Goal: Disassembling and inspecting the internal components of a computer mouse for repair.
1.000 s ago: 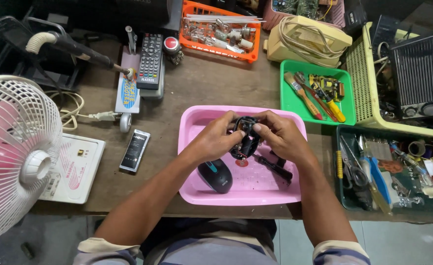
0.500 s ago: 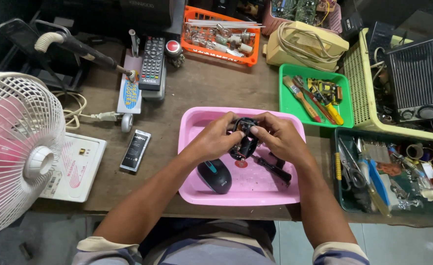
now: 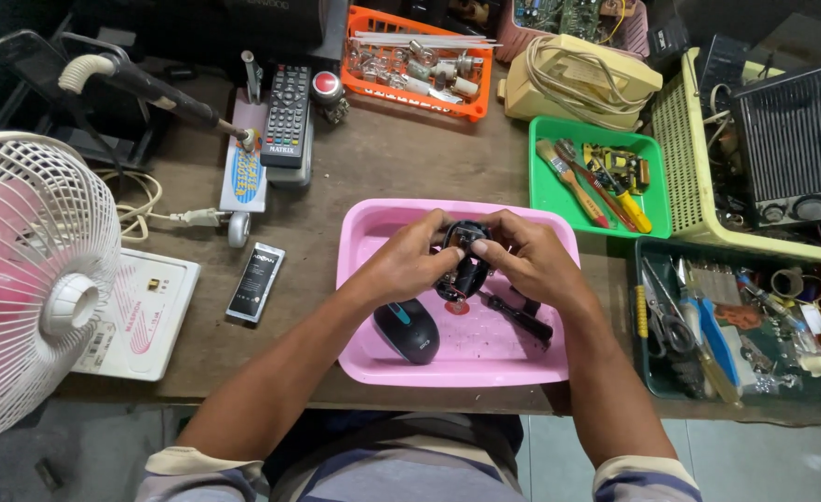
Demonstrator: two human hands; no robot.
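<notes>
Both hands, left hand (image 3: pixel 409 267) and right hand (image 3: pixel 533 263), are pinching a small black device (image 3: pixel 463 270) mid-frame; it looks light, rigid and fiddly, best gripped by its edges.

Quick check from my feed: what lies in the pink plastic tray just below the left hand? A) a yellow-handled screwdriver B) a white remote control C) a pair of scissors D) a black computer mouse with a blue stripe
D: a black computer mouse with a blue stripe lies in the pink plastic tray, just below the left hand.
</notes>
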